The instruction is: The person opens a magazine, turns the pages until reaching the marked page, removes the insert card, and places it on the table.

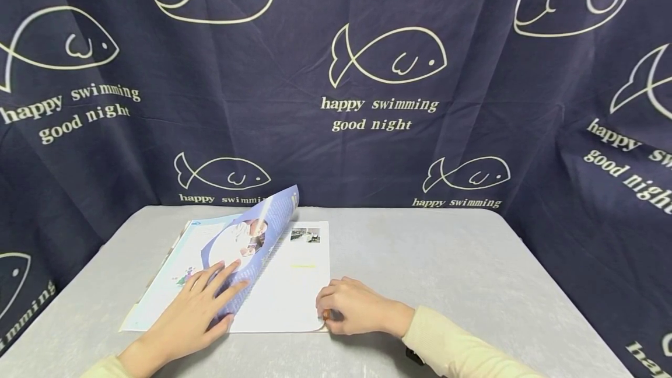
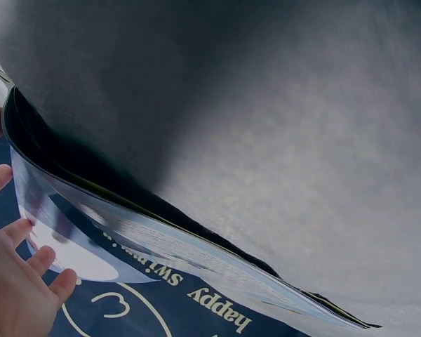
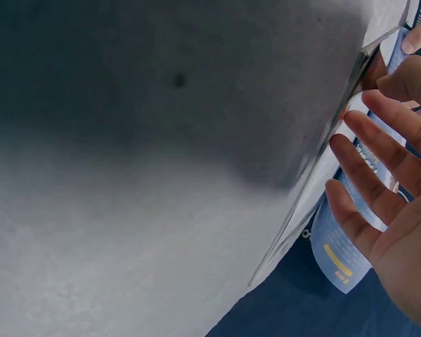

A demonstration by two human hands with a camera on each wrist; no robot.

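A magazine point(image 1: 301, 284) lies spread on the grey table, and one blue-purple page point(image 1: 275, 220) stands raised and curved over toward its left side. My left hand point(image 1: 191, 317) rests on that page with its fingers spread. In the left wrist view, the fingers of the left hand point(image 2: 21, 281) lie against the curved page. At the lower right corner, my right hand point(image 1: 359, 308) pinches the page edge between thumb and index finger. The right wrist view shows the other fingers of the right hand point(image 3: 400, 189) loosely extended beside the magazine's edge.
The grey table point(image 1: 436, 261) extends to the right of the magazine and in front of it. A dark blue curtain point(image 1: 388, 162) with fish drawings and lettering hangs behind the table and on both sides.
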